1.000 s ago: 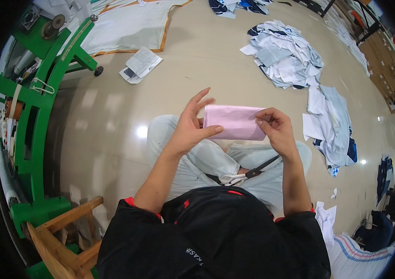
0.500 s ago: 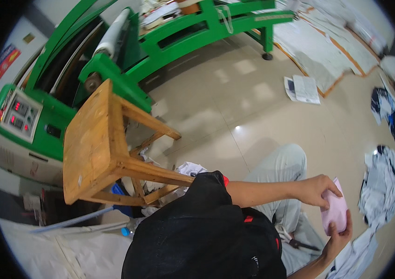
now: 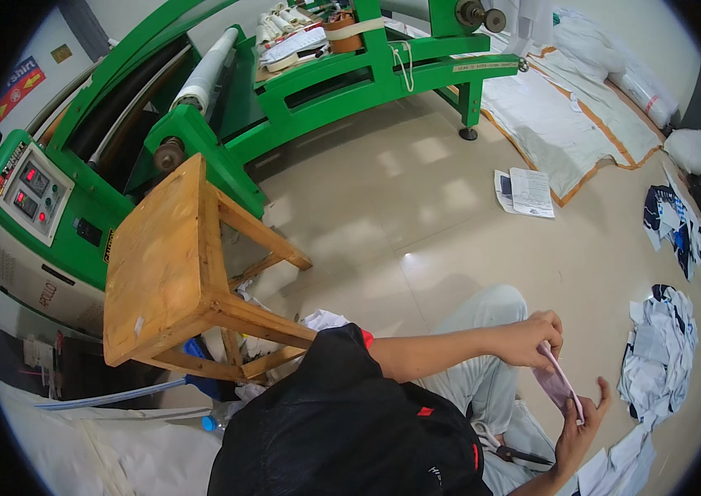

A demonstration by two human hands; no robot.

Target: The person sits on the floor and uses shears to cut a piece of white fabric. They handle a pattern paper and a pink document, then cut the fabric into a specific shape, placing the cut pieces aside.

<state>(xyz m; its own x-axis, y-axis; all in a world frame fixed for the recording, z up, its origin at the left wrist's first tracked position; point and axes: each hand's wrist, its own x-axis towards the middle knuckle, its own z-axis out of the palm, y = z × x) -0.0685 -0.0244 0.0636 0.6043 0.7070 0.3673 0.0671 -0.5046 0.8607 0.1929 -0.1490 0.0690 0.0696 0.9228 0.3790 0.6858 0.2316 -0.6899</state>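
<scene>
My left hand [image 3: 532, 339] is closed on the upper end of a folded pink cloth [image 3: 557, 382], which I see nearly edge-on. My right hand [image 3: 577, 430] pinches the lower end, one finger lifted away from it. Beneath my hands are my crossed legs in pale trousers [image 3: 474, 314], with black-bladed, white-handled scissors [image 3: 515, 455] lying between them, partly hidden.
A wooden stool [image 3: 152, 264] stands at my left, beside a green roller machine [image 3: 342, 107] with a control panel. Papers [image 3: 530, 193] and an orange-edged white sheet [image 3: 544, 124] lie on the floor. Fabric piles [image 3: 656, 347] lie to the right; a bottle [image 3: 210, 423] is near my torso.
The view has swung left, bringing the stool and control panel into sight. The pink cloth went from broad and level to almost edge-on, with both my hands still on it.
</scene>
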